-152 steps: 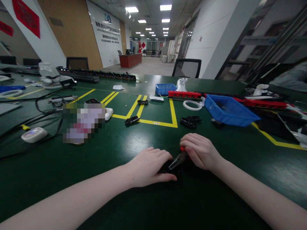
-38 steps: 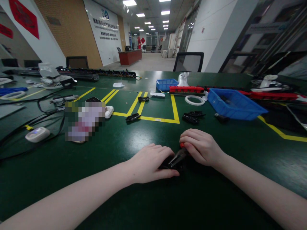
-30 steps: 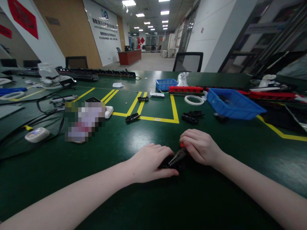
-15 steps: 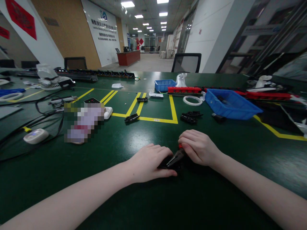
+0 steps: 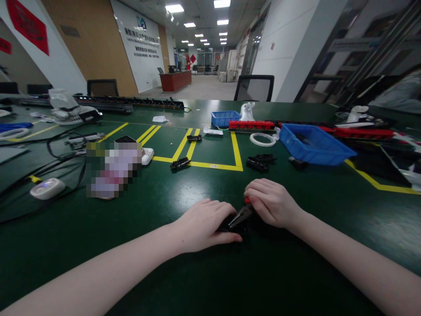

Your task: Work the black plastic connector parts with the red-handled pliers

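Note:
My right hand (image 5: 272, 202) is closed round the red handles of a pair of needle-nose pliers (image 5: 242, 216). Their dark jaws point down and left, onto a small black plastic part (image 5: 225, 225) on the green table. My left hand (image 5: 208, 226) grips that part between thumb and fingers and covers most of it. Whether the jaw tips are closed on a piece of it I cannot tell. Beyond my hands lie similar black parts: a pair (image 5: 258, 163) ahead of my right hand, and one (image 5: 180, 163) on the yellow tape.
A blue bin (image 5: 315, 147) holding dark pieces stands at right, by a white tape roll (image 5: 262, 139). Red strips (image 5: 251, 125) and a smaller blue bin (image 5: 225, 118) are farther back. A phone-like blurred object (image 5: 115, 169), a white device (image 5: 48, 188) and black cables lie left.
Both hands, the pliers and the black part hold almost the same position. The whole view has shifted very slightly.

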`<control>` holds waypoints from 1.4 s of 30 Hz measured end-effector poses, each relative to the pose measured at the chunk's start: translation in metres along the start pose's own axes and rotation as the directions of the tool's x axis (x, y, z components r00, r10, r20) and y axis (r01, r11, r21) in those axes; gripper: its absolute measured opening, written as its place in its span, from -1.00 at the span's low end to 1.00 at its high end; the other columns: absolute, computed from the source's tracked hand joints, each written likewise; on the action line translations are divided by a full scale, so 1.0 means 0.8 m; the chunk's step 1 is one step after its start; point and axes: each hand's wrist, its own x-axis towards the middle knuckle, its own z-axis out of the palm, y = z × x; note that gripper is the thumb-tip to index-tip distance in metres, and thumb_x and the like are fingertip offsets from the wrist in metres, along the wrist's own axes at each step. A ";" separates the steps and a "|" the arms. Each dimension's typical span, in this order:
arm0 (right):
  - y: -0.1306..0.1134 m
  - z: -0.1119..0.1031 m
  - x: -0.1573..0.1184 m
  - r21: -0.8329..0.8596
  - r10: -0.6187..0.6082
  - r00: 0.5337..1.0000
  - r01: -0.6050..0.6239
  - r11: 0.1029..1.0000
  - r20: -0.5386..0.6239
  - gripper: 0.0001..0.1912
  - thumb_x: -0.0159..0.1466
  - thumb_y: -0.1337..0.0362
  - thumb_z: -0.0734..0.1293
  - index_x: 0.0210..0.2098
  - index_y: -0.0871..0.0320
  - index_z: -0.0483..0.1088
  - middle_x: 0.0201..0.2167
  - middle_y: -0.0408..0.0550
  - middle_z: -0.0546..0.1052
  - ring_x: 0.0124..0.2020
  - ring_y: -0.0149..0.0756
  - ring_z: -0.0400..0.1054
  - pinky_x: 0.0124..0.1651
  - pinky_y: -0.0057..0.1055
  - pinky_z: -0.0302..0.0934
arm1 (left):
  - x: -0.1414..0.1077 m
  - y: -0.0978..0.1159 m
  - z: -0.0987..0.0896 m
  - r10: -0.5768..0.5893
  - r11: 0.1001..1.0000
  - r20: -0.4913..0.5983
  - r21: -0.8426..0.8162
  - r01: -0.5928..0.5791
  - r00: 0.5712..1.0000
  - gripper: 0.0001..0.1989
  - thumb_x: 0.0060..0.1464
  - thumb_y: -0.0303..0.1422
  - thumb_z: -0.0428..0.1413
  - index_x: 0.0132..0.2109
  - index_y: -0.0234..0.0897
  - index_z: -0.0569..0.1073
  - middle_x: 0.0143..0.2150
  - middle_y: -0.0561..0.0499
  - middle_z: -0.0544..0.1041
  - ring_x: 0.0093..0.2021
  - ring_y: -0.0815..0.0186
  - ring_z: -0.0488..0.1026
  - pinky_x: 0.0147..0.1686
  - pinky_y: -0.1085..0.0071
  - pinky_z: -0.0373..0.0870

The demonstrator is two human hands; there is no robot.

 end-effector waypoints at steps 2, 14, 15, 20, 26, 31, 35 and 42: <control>-0.001 -0.001 0.001 -0.005 -0.008 1.000 0.008 1.000 0.001 -0.72 0.42 0.35 0.09 -0.35 0.13 0.36 -0.41 -0.04 0.50 -0.38 -0.29 0.34 -0.29 -0.30 0.19 | 0.000 0.000 0.000 0.002 1.000 0.009 0.029 -0.002 1.000 -0.62 0.25 -0.03 0.20 -0.05 -0.25 0.41 -0.17 -0.01 0.58 -0.20 0.17 0.55 -0.20 0.28 0.37; -0.002 0.000 0.002 -0.030 -0.019 0.998 0.018 0.999 -0.056 -0.75 0.41 0.37 0.12 -0.30 0.15 0.40 -0.34 0.00 0.54 -0.27 -0.25 0.41 -0.21 -0.30 0.28 | 0.002 0.002 -0.002 -0.011 0.999 0.020 0.031 0.010 1.000 -0.63 0.24 -0.03 0.20 -0.07 -0.25 0.42 -0.18 -0.01 0.57 -0.20 0.15 0.54 -0.22 0.29 0.35; -0.002 0.000 0.002 -0.028 -0.012 0.998 0.010 1.000 -0.061 -0.74 0.42 0.37 0.12 -0.30 0.15 0.40 -0.35 0.00 0.54 -0.28 -0.26 0.41 -0.22 -0.30 0.27 | 0.001 0.002 -0.002 -0.007 1.000 0.017 0.028 0.007 1.000 -0.63 0.24 -0.04 0.20 -0.07 -0.25 0.42 -0.19 -0.01 0.57 -0.20 0.15 0.54 -0.22 0.29 0.34; 0.000 0.000 0.001 -0.022 0.005 0.998 -0.006 1.000 -0.056 -0.74 0.42 0.36 0.12 -0.32 0.14 0.39 -0.37 -0.02 0.53 -0.32 -0.28 0.39 -0.26 -0.32 0.25 | 0.000 0.002 -0.001 -0.007 1.000 0.010 0.007 0.007 1.000 -0.63 0.24 -0.05 0.21 -0.06 -0.26 0.42 -0.19 -0.01 0.57 -0.21 0.16 0.54 -0.23 0.29 0.34; -0.001 0.000 0.000 -0.012 0.004 1.000 -0.004 1.000 -0.029 -0.72 0.41 0.36 0.11 -0.34 0.13 0.39 -0.38 -0.03 0.53 -0.34 -0.29 0.38 -0.27 -0.31 0.22 | 0.000 0.002 -0.001 -0.008 1.000 0.012 -0.005 0.008 1.000 -0.63 0.25 -0.06 0.20 -0.04 -0.25 0.41 -0.18 -0.01 0.57 -0.20 0.16 0.54 -0.22 0.28 0.35; -0.001 0.000 0.001 -0.004 -0.008 1.000 0.007 1.000 -0.016 -0.71 0.41 0.36 0.11 -0.35 0.14 0.39 -0.39 -0.02 0.52 -0.35 -0.28 0.37 -0.28 -0.30 0.22 | 0.001 0.002 -0.003 -0.014 1.000 0.030 -0.007 0.014 0.999 -0.63 0.25 -0.05 0.20 -0.03 -0.25 0.41 -0.17 -0.02 0.57 -0.20 0.17 0.54 -0.21 0.28 0.36; -0.001 0.000 0.000 0.002 0.003 1.000 -0.003 1.000 -0.001 -0.71 0.40 0.36 0.11 -0.35 0.14 0.39 -0.40 -0.03 0.52 -0.38 -0.29 0.35 -0.29 -0.30 0.20 | 0.000 0.002 -0.003 -0.014 1.000 0.030 -0.011 0.015 0.999 -0.64 0.26 -0.05 0.19 -0.04 -0.25 0.41 -0.16 -0.01 0.58 -0.19 0.18 0.54 -0.20 0.28 0.36; 0.000 0.000 0.000 0.001 0.019 1.000 -0.019 1.000 0.009 -0.70 0.42 0.33 0.09 -0.36 0.13 0.37 -0.42 -0.03 0.51 -0.39 -0.29 0.34 -0.31 -0.30 0.18 | 0.000 0.002 -0.002 -0.016 0.999 0.015 -0.030 0.017 1.000 -0.64 0.25 -0.08 0.21 -0.02 -0.26 0.41 -0.15 -0.01 0.58 -0.18 0.17 0.54 -0.19 0.28 0.37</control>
